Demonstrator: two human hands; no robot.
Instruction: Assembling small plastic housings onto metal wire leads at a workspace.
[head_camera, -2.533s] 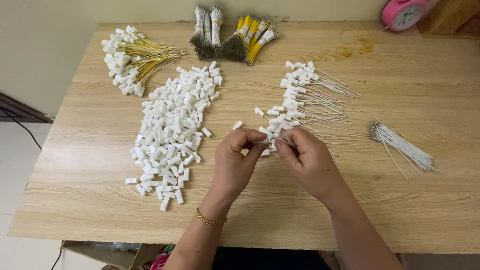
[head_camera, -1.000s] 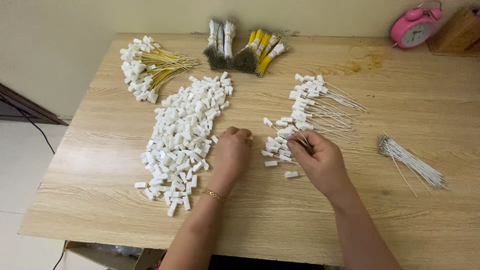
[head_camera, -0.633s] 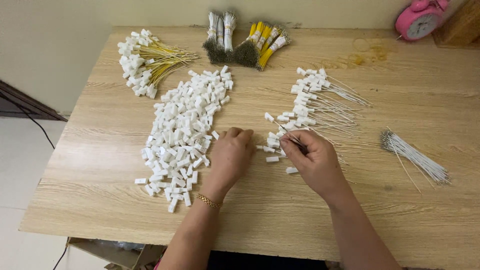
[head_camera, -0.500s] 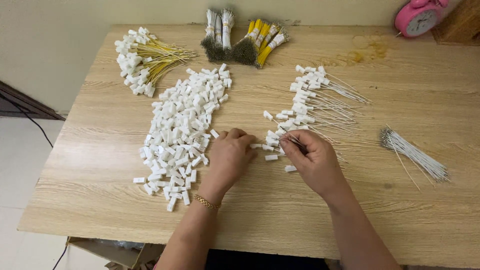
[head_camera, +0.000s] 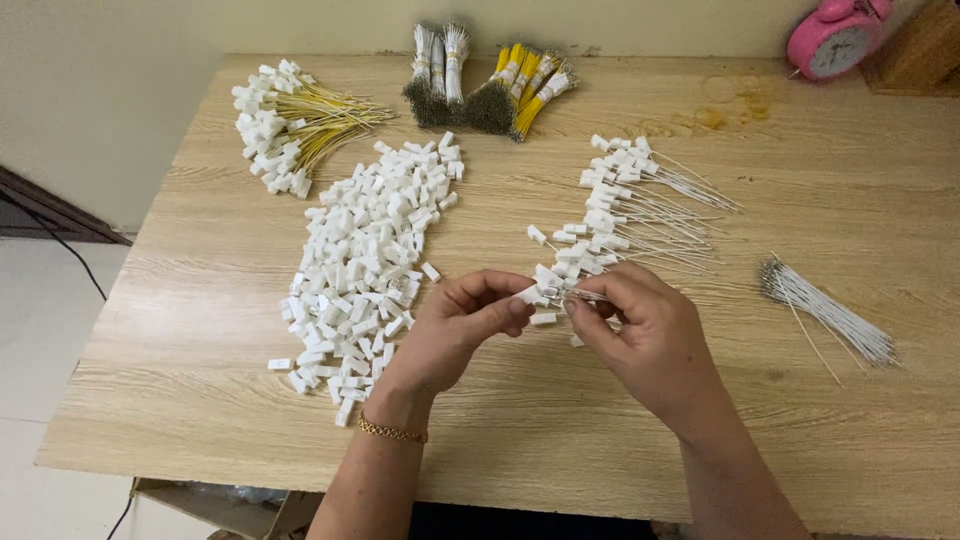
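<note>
The work surface is a light wood-grain table (head_camera: 250, 330) set against a pale wall (head_camera: 110, 60); a grey-white floor (head_camera: 40, 330) shows beyond the table's left edge, with a dark cable (head_camera: 60, 245) lying on it. Near the table's centre, the left hand (head_camera: 450, 330) pinches a small white connector (head_camera: 528, 294) between thumb and forefinger, and the right hand (head_camera: 645, 335) is closed on a thin white wire (head_camera: 585, 296) that meets that connector. Left of the hands lies a long heap of loose white connectors (head_camera: 365, 250). Beyond the hands lies a pile of white-wired connectors (head_camera: 625, 215); right of the hands, well apart, a bundle of bare white wires (head_camera: 825, 310). At the table's far edge lie yellow-wired connectors (head_camera: 295, 125), banded wire bundles (head_camera: 485, 85) and a pink alarm clock (head_camera: 835, 40).
</note>
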